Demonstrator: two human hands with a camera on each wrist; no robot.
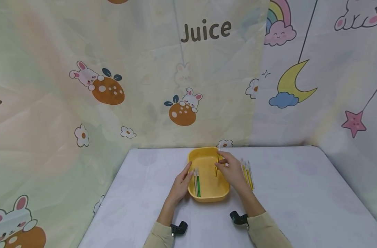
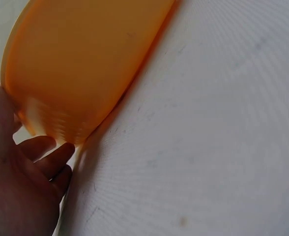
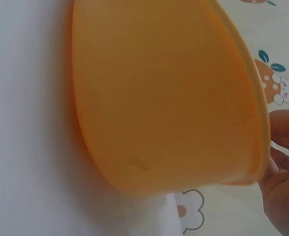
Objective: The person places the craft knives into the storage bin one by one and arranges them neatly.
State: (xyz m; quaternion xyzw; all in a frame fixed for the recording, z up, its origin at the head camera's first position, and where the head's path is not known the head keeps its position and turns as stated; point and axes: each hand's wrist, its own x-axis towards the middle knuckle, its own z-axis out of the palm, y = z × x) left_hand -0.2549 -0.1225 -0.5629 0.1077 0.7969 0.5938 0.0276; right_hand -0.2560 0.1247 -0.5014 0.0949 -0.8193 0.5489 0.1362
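Observation:
A yellow plastic tray [image 1: 207,198] with rounded corners stands on the table. My left hand [image 1: 180,184] holds its left side, the thumb by the rim and the fingers along the outer wall; the left wrist view shows those fingers [image 2: 56,160] touching the wall. Several pencils [image 1: 198,186], one of them green, lie side by side inside the tray at the left. Over the tray's right side my right hand [image 1: 233,172] pinches a yellow pencil [image 1: 216,171], held roughly upright. In the right wrist view the tray's outer wall [image 3: 169,98] hides the pencil.
Several more pencils [image 1: 247,175], some yellow, lie on the white tabletop [image 1: 294,193] just right of the tray, close to my right forearm. A printed cloth backdrop [image 1: 145,86] rises behind the table's far edge.

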